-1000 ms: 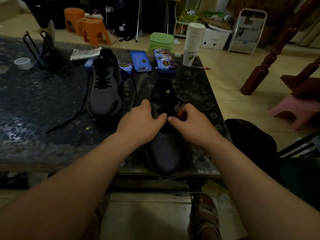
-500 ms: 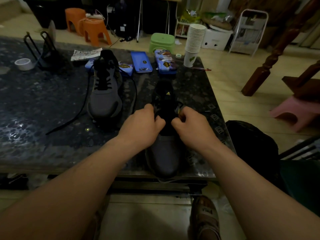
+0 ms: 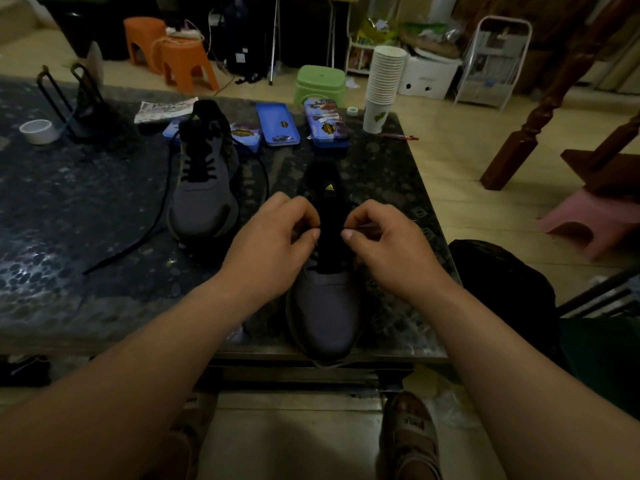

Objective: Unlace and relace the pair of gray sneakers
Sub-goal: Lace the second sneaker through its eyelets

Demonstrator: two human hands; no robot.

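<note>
Gray sneaker (image 3: 323,306) between left hand (image 3: 270,244) and right hand (image 3: 388,247), sides pinched

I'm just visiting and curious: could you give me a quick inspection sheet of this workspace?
Surface: dark speckled table, in dim light.
Job's things: near sneaker, toe toward the person; far sneaker, laced low down, loose lace trailing left.
Clutter: tape roll, blue tins, paper cup stack.
Grippers: left hand and right hand, fingers curled, pinch at the near sneaker's eyelet edges.
Cables: wires by the orange stools, off the table.
Surroundings: green stool, pink stool, pale floor.
</note>
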